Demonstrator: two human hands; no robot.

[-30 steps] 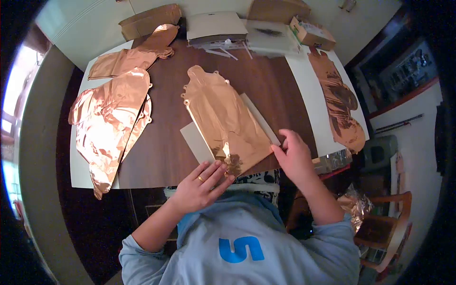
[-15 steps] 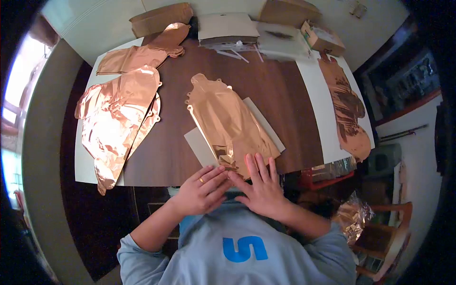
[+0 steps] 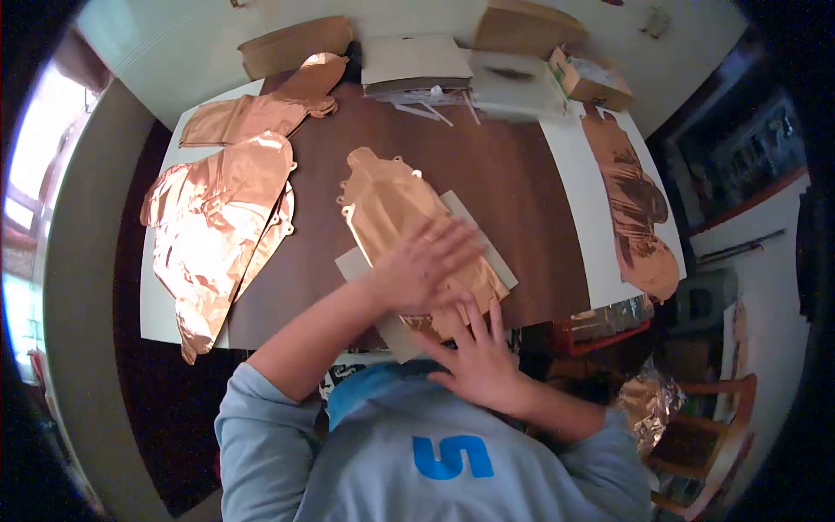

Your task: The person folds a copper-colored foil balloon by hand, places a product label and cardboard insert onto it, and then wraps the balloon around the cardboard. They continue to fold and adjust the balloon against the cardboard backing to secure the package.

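A flat, uninflated rose-gold foil balloon (image 3: 383, 187) lies at the middle front of the table, with small tabs along its far end. Under it a pale card (image 3: 457, 210) sticks out on both sides. My left hand (image 3: 426, 265), slightly blurred, is stretched across the balloon's middle with fingers apart; whether it presses on the foil I cannot tell. Resting on the balloon's near end, my right hand (image 3: 477, 357) has its fingers spread and holds nothing. The two hands partly hide the lower half of the foil.
More flat foil balloons (image 3: 213, 209) are piled on the left, and another long foil piece (image 3: 622, 191) lies on the right. Along the back stand a white box (image 3: 416, 61), plastic bags (image 3: 513, 83) and a small carton (image 3: 591, 83). A wooden chair (image 3: 735, 426) is at lower right.
My left hand has moved from the balloon's near edge up and across its middle. The right hand stays at the near end. More of the card shows at the front edge.
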